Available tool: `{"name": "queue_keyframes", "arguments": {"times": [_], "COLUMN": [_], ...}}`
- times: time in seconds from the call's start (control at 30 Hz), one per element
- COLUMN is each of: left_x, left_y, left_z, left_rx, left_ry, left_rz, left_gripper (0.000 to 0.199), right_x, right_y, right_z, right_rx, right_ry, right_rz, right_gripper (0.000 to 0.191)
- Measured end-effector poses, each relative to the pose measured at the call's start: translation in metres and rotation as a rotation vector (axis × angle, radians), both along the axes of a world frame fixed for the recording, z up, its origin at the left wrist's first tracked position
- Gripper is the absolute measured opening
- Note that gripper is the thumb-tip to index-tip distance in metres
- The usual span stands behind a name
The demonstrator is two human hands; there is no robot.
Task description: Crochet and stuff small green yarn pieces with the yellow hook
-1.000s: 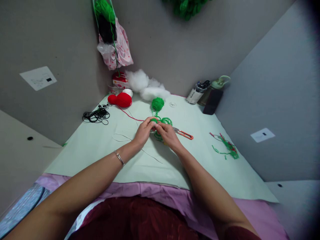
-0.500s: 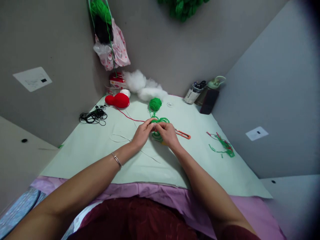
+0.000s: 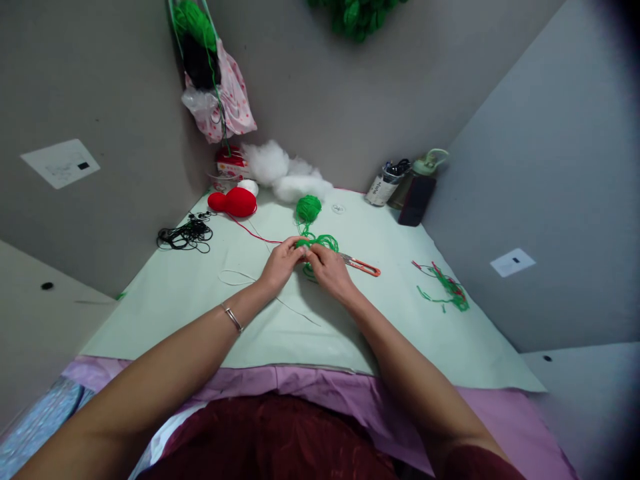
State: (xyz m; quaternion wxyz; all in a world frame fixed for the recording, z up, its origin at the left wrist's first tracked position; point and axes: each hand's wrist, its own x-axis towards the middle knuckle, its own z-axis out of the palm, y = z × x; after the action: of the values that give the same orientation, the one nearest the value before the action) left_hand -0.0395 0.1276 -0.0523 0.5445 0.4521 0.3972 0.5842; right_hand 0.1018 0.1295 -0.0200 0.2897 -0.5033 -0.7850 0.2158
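Note:
My left hand and my right hand meet over the middle of the table, fingers closed on green yarn. Between the fingertips the yarn is bunched; whether a tool is in there is hidden. Loose green loops lie just behind the right hand and below the fingers. A strand runs back to a green yarn ball. Beside my right hand lie orange-handled thread snips, their blades pointing toward the hand. A red strand leads from near my left hand to a red yarn ball.
White stuffing sits at the back. Tangled black cord lies left, green and red yarn scraps right. A pen cup, a phone and a bottle stand back right. White cord lies in front of my left hand.
Both hands have shifted slightly left, and the right hand has turned a little. A yellow bit under the right hand is no longer visible. More of the snips shows.

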Motion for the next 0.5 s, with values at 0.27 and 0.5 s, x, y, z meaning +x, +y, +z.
{"name": "queue_keyframes", "arguments": {"times": [0.27, 0.5], "left_x": [0.001, 0.004], "left_y": [-0.001, -0.001], "left_z": [-0.005, 0.009], "left_rx": [-0.026, -0.046], "left_ry": [0.031, -0.065], "left_rz": [0.184, 0.067], "left_gripper": [0.008, 0.016], "right_x": [-0.023, -0.006], "right_y": [-0.028, -0.005], "right_z": [-0.002, 0.000], "right_rx": [0.056, -0.005], "right_ry": [-0.083, 0.077], "right_rz": [0.085, 0.045], "right_gripper": [0.018, 0.025]}}
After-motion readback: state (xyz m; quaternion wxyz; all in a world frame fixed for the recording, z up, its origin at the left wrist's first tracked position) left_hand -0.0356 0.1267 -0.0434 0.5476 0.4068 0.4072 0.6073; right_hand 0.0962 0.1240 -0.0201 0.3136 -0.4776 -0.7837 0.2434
